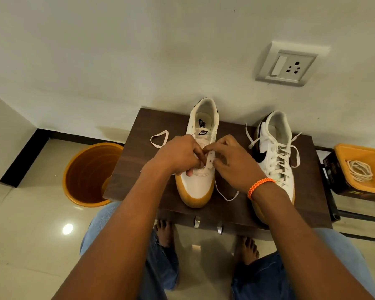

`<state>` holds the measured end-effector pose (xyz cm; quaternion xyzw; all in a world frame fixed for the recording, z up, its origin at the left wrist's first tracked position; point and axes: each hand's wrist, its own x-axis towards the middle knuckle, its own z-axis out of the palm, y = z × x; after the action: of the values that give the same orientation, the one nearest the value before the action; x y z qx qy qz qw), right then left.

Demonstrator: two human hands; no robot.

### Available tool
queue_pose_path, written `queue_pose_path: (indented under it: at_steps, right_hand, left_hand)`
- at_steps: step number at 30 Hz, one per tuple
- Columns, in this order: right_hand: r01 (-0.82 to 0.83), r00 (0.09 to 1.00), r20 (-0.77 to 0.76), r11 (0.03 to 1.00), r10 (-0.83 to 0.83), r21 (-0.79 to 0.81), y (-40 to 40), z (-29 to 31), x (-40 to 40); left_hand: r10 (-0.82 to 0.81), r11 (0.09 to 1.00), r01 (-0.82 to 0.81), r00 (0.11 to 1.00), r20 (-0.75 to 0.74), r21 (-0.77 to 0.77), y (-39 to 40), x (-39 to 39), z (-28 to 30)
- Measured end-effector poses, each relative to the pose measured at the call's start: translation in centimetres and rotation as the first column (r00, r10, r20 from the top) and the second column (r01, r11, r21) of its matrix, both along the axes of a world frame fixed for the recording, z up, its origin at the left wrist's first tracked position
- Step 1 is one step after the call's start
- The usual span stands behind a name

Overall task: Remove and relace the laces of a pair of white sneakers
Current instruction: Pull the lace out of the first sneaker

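Two white sneakers with gum soles stand on a dark wooden table (136,169). The middle sneaker (200,182) has most of its eyelets bare. My left hand (178,154) and my right hand (232,161) meet over its lower eyelets, fingers curled and pinching the white lace (225,197) there. One end of that lace loops out on the table to the left, the other trails off to the right of the toe. The right sneaker (273,148) is fully laced, its ends loose.
An orange bucket (89,176) stands on the floor left of the table. At the right, a dark box with an orange lid (359,169) holds a coiled lace. A wall socket (288,63) sits above. My knees and bare feet are under the table's front edge.
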<state>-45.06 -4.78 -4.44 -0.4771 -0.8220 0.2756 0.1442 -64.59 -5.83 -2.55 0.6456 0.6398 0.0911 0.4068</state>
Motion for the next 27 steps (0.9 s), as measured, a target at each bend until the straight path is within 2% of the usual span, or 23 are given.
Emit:
queue_pose_path:
  at_steps: [3,10,11,13,16,18,21,27]
  right_hand:
    - [0.013,0.999,0.031,0.999,-0.014,0.032,0.1,0.1,0.0]
    - [0.076,0.996,0.046,0.995,-0.079,0.063,-0.1,0.1,-0.7]
    - [0.078,0.996,0.044,0.995,-0.081,0.064,-0.1,0.1,-0.7]
    - [0.076,0.996,0.041,0.995,-0.079,0.062,-0.1,0.2,-0.5]
    - [0.082,0.996,0.017,0.996,-0.083,0.030,0.3,0.4,-0.1]
    - [0.070,0.998,-0.010,0.998,-0.070,0.003,0.5,0.4,0.0]
    - [0.051,0.996,-0.069,0.999,-0.052,-0.019,0.5,0.2,-0.2]
    - [0.056,0.997,-0.064,0.997,-0.053,0.043,0.3,-0.1,-0.4]
  left_hand:
    - [-0.017,1.000,0.017,1.000,-0.025,0.008,0.2,0.2,0.0]
    - [-0.112,0.992,0.120,0.976,-0.184,0.028,-0.2,0.9,-0.3]
    - [-0.105,0.994,0.109,0.983,-0.149,0.023,-0.2,0.5,-0.2]
    - [-0.039,0.999,0.039,0.999,0.024,-0.031,-0.1,-0.7,0.2]
    - [0.069,0.985,-0.018,0.952,0.298,-0.171,-0.6,-2.6,0.9]
    - [0.103,0.978,-0.027,0.926,0.362,-0.208,-0.9,-3.3,1.0]
    - [0.097,0.987,-0.056,0.956,0.278,-0.151,-0.7,-2.8,1.0]
    - [0.052,0.999,-0.053,0.997,0.065,0.011,-0.6,-0.6,0.0]
